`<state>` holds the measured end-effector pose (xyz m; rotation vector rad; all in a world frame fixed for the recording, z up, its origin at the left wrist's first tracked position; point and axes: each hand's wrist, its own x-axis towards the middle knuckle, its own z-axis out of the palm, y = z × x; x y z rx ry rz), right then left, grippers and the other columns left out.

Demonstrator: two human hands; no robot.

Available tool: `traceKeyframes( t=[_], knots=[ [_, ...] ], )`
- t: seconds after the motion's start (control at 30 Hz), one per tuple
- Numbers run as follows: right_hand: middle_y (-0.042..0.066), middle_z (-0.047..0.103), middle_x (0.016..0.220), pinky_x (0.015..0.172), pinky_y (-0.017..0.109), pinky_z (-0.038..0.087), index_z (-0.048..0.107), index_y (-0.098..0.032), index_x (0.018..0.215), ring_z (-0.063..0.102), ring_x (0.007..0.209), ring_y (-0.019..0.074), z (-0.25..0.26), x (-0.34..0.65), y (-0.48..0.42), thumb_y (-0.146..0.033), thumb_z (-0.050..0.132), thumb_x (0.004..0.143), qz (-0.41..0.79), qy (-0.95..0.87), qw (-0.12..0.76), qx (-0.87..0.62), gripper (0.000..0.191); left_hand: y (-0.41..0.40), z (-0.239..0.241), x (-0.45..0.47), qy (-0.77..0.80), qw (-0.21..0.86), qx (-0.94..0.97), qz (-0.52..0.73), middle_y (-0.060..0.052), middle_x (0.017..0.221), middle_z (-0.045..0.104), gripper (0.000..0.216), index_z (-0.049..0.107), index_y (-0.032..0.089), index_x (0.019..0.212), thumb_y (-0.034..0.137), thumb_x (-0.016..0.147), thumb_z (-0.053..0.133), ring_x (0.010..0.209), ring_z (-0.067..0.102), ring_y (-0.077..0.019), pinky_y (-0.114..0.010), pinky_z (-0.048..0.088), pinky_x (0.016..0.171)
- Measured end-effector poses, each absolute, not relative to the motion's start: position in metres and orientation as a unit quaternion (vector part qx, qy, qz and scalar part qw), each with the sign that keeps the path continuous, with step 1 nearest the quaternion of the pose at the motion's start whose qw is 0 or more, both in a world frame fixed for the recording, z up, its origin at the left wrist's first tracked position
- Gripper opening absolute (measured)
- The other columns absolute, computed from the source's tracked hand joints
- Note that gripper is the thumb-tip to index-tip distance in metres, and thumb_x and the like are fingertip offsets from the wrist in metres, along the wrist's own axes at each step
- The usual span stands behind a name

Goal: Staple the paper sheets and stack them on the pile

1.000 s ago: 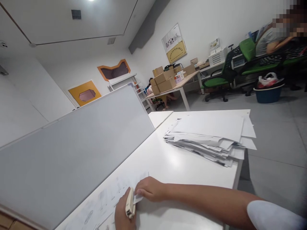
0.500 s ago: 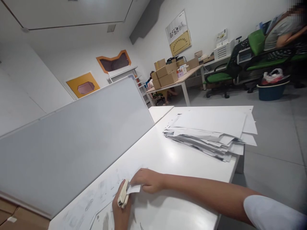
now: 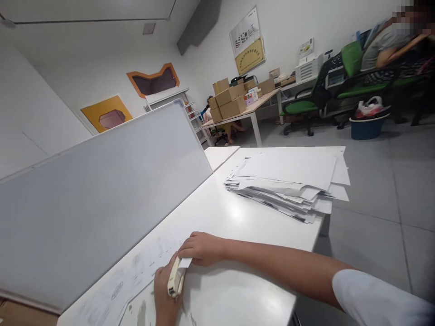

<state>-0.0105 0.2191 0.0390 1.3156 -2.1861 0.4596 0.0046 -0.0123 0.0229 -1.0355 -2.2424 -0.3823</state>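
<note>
I see the left hand (image 3: 165, 294) wrapped tight around a small cream stapler (image 3: 175, 281); just beside it, the right hand (image 3: 200, 248) pinches the white printed sheets (image 3: 142, 271).

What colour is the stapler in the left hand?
Cream, seen in the head view: small stapler.

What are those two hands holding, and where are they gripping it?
The left hand grips a small stapler around its body. The right hand pinches the corner of the paper at the stapler's mouth.

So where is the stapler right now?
The stapler sits at the bottom of the head view, gripped in the left hand, beside the right hand.
</note>
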Motion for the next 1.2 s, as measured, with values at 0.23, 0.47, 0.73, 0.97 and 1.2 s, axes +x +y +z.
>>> traceKeyframes(
  t=[0.23, 0.47, 0.73, 0.97, 1.2],
  knots=[
    [0.007, 0.066, 0.117, 0.081, 0.029, 0.043, 0.059, -0.017, 0.113, 0.061, 0.101, 0.0178, 0.035, -0.014, 0.222, -0.022, 0.054, 0.083, 0.225, -0.768, 0.244, 0.547, 0.03, -0.016, 0.018, 0.008, -0.857, 0.334, -0.353, -0.171, -0.005, 0.119, 0.065, 0.047, 0.046, 0.023, 0.131, 0.031, 0.086, 0.051, 0.092, 0.064, -0.0216, -0.036, 0.05, 0.077],
    [0.007, 0.066, 0.117, 0.084, 0.031, 0.044, 0.058, -0.019, 0.117, 0.061, 0.101, 0.0193, 0.025, -0.008, 0.215, -0.024, 0.052, 0.085, 0.267, -0.767, 0.249, 0.527, 0.033, -0.012, 0.017, 0.01, -0.845, 0.365, -0.354, -0.166, -0.006, 0.113, 0.067, 0.042, 0.048, 0.021, 0.128, 0.032, 0.087, 0.048, 0.092, 0.063, -0.021, -0.037, 0.049, 0.078],
    [0.011, 0.055, 0.133, 0.09, 0.036, 0.042, 0.04, -0.02, 0.136, 0.052, 0.119, 0.0235, 0.031, -0.004, 0.216, -0.008, 0.056, 0.069, 0.251, -0.805, 0.214, 0.493, 0.069, -0.004, 0.021, 0.013, -0.832, 0.374, -0.393, -0.114, -0.007, 0.102, 0.068, 0.033, 0.053, 0.017, 0.116, 0.027, 0.084, 0.051, 0.091, 0.062, -0.0192, -0.034, 0.046, 0.078],
    [0.008, 0.058, 0.13, 0.088, 0.033, 0.041, 0.044, -0.019, 0.133, 0.054, 0.116, 0.02, 0.032, -0.008, 0.216, -0.007, 0.054, 0.074, 0.212, -0.805, 0.239, 0.5, 0.061, 0.002, 0.029, 0.018, -0.817, 0.407, -0.403, -0.074, -0.006, 0.096, 0.068, 0.03, 0.053, 0.016, 0.113, 0.022, 0.084, 0.05, 0.087, 0.062, -0.0169, -0.031, 0.046, 0.075],
    [0.007, 0.06, 0.13, 0.088, 0.031, 0.043, 0.05, -0.024, 0.132, 0.058, 0.11, 0.0176, 0.032, -0.024, 0.224, -0.006, 0.044, 0.081, 0.183, -0.807, 0.305, 0.472, 0.054, -0.016, 0.024, 0.003, -0.84, 0.4, -0.338, -0.142, -0.012, 0.113, 0.065, 0.048, 0.047, 0.02, 0.13, 0.032, 0.084, 0.052, 0.099, 0.062, -0.0259, -0.039, 0.051, 0.077]
  ],
)
